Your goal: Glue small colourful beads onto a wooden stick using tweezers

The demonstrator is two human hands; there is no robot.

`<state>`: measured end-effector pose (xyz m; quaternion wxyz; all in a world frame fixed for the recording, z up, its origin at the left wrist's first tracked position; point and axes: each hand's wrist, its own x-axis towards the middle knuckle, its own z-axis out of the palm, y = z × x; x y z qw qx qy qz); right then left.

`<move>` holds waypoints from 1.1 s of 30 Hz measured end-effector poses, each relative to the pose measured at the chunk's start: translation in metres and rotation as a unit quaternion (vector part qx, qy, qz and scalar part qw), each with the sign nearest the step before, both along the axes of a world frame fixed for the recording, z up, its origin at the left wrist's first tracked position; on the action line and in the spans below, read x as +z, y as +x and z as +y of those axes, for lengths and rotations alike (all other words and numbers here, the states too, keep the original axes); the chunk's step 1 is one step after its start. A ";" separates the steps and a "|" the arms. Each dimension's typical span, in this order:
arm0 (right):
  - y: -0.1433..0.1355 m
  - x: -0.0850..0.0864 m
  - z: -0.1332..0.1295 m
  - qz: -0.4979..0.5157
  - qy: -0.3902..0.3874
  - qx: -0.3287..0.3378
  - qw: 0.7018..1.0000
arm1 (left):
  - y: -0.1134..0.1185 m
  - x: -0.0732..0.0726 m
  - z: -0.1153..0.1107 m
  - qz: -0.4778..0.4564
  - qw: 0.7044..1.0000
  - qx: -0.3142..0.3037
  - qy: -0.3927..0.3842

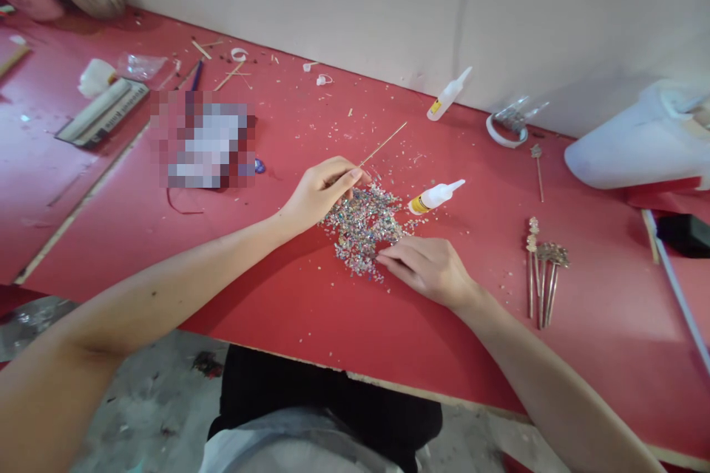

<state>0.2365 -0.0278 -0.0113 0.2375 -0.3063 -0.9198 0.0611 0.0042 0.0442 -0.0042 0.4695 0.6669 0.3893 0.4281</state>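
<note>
My left hand point(327, 192) pinches a thin gold-coloured stick point(387, 142) that points up and to the right. Below it, a loose heap of small glittering pieces point(363, 225) lies on the red table point(310, 295). My right hand point(427, 267) has its fingertips drawn together at the heap's lower right edge; whatever they may hold is too small to make out. A white glue bottle with a yellow label point(434, 196) lies just right of the heap.
Another glue bottle point(448, 94) is near the wall, beside a tape roll point(506, 131). Decorated sticks point(546, 273) lie at right, below a large white container point(637, 140). At left are a box point(103, 112) and a blurred item point(208, 144).
</note>
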 end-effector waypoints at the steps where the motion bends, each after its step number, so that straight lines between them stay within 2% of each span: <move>1: 0.000 0.000 0.001 0.003 0.004 -0.019 1.000 | 0.000 0.000 0.000 0.000 1.000 -0.001 0.001; 4: 0.001 0.000 0.002 0.010 0.019 -0.038 0.999 | 0.000 -0.001 0.000 0.000 1.000 -0.001 0.002; 11: 0.000 0.002 -0.004 -0.003 0.038 0.038 0.999 | 0.000 0.001 -0.001 0.002 1.000 -0.001 0.008; 17: 0.002 -0.002 -0.002 0.026 0.019 -0.049 0.998 | 0.001 0.002 -0.001 -0.002 1.000 0.003 0.003; 19: 0.003 -0.003 -0.001 0.041 0.016 -0.055 0.998 | 0.001 0.002 -0.001 -0.004 1.000 0.002 0.001; 26: 0.003 0.001 0.000 0.016 0.030 0.059 0.998 | 0.000 0.000 0.000 0.000 1.000 0.000 0.006; 33: 0.014 -0.001 0.007 0.049 -0.007 0.013 0.999 | -0.001 -0.001 0.000 0.001 1.000 -0.001 0.006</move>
